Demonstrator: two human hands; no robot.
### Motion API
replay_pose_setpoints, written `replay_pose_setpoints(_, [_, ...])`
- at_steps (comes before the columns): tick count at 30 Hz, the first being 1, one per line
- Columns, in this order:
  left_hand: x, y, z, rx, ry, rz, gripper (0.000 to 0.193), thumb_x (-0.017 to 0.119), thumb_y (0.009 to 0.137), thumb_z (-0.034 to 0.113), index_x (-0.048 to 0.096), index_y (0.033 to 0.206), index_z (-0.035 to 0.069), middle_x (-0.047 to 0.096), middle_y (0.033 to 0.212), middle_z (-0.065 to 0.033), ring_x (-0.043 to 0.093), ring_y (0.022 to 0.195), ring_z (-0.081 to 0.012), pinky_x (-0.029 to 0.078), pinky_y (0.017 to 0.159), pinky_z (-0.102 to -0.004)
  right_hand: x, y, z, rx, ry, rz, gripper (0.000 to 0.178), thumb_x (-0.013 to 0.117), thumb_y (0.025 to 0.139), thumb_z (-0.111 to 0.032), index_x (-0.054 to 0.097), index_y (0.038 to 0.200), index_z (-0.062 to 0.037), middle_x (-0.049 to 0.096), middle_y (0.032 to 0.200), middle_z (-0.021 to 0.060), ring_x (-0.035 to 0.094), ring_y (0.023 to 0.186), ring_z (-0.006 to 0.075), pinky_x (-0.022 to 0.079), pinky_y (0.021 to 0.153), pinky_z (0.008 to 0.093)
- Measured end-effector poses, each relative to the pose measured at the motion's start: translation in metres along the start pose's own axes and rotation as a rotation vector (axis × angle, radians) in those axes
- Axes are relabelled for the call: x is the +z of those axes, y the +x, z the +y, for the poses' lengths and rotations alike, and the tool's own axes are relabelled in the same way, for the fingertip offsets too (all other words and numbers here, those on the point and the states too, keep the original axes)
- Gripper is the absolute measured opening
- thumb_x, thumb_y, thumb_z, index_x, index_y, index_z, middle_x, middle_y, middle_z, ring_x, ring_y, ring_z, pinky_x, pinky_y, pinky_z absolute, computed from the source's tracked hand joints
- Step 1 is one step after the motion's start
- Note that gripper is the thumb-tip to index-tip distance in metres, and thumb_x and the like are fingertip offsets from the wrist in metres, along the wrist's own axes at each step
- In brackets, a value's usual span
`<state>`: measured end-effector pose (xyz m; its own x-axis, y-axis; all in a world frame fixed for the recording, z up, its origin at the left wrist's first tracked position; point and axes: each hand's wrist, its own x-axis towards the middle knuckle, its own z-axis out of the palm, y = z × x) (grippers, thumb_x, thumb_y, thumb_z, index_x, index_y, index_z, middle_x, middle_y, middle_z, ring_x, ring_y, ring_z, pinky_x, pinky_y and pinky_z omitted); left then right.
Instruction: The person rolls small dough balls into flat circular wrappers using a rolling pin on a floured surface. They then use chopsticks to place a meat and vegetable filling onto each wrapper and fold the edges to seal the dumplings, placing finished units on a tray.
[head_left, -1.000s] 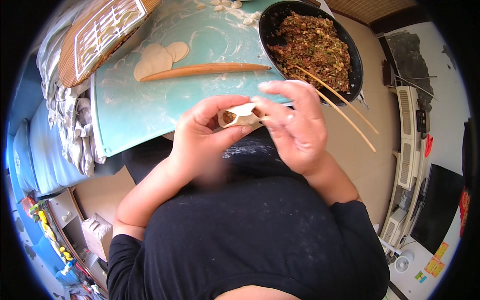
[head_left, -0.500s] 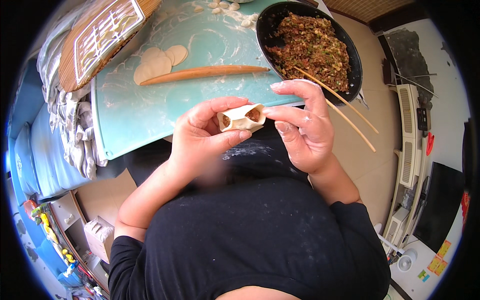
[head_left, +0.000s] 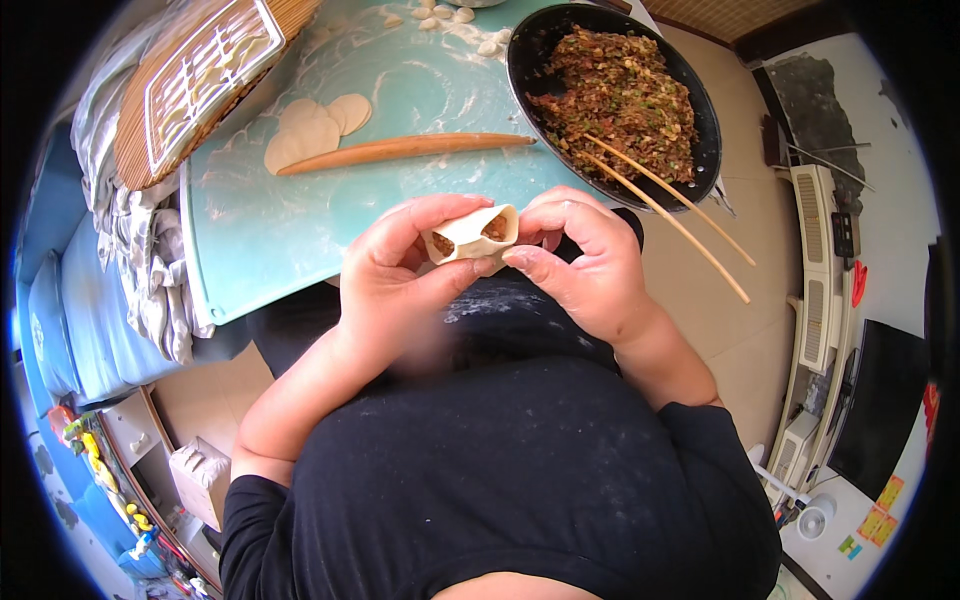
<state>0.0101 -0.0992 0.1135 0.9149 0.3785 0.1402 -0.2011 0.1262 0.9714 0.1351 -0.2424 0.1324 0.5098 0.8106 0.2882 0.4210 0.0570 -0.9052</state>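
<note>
A partly closed dumpling (head_left: 466,240) is held up in front of my body, pinched together in the middle. Brown filling shows through gaps at its left and right ends. My left hand (head_left: 388,265) is closed on it, fingers along the far side and thumb along the near side. My right hand (head_left: 592,262) has its fingers curled in, with thumb and fingertips at the dumpling's right end. Flour whitens the fingertips. Beyond the hands, a wooden rolling pin (head_left: 410,150) lies on the teal board (head_left: 250,225), its left end against several round dough wrappers (head_left: 305,135).
A black pan (head_left: 520,70) of minced filling (head_left: 625,100) stands at the far right, two chopsticks (head_left: 690,232) leaning out over its near rim. Small dough pieces (head_left: 440,15) lie at the back. A woven tray (head_left: 135,130) bearing a white rack (head_left: 215,75) is at the far left.
My right hand has moved left and closed in, its raised fingers now curled with thumb and fingertips at the dumpling's right end. My left hand keeps its hold.
</note>
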Motion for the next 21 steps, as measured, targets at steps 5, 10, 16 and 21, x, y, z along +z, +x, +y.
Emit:
replay_pose_setpoints(5, [-0.001,0.003,-0.004,0.193,0.328,0.067,0.044,0.068,0.067,-0.009,0.058,0.109,0.001,0.060,0.107,-0.0122,0.059,0.099,-0.0207,0.048,0.083,-0.0293,0.003,0.003,-0.002,-0.160,-0.197,0.016,0.017,0.072,0.073,-0.010,0.058,0.081,-0.0024,0.058,0.076,0.0095,0.054,0.067,0.0239,0.044,0.060,0.0314])
replay_pose_setpoints(10, [0.000,0.004,-0.006,0.319,0.437,0.118,0.046,0.071,0.061,-0.007,0.062,0.105,0.004,0.064,0.101,-0.0126,0.062,0.091,-0.0235,0.051,0.075,-0.0295,0.005,0.005,-0.001,-0.278,-0.280,0.027,0.015,0.070,0.073,-0.007,0.058,0.080,-0.0019,0.058,0.075,0.0110,0.054,0.066,0.0274,0.044,0.059,0.0337])
replay_pose_setpoints(16, [-0.001,0.003,-0.005,0.238,0.369,0.084,0.045,0.069,0.065,-0.010,0.061,0.107,0.002,0.061,0.106,-0.0113,0.061,0.097,-0.0209,0.050,0.081,-0.0289,0.004,0.005,0.002,-0.271,-0.221,0.011,0.013,0.069,0.074,-0.004,0.058,0.081,-0.0006,0.058,0.076,0.0114,0.056,0.065,0.0234,0.045,0.059,0.0296])
replay_pose_setpoints(21, [0.001,0.001,-0.001,0.043,0.037,0.052,0.040,0.064,0.071,-0.013,0.058,0.109,-0.001,0.056,0.113,-0.0084,0.056,0.105,-0.0166,0.046,0.089,-0.0281,-0.005,0.007,0.005,-0.125,-0.066,0.019,0.014,0.068,0.075,-0.002,0.061,0.087,-0.0006,0.060,0.081,0.0098,0.057,0.067,0.0188,0.047,0.059,0.0270])
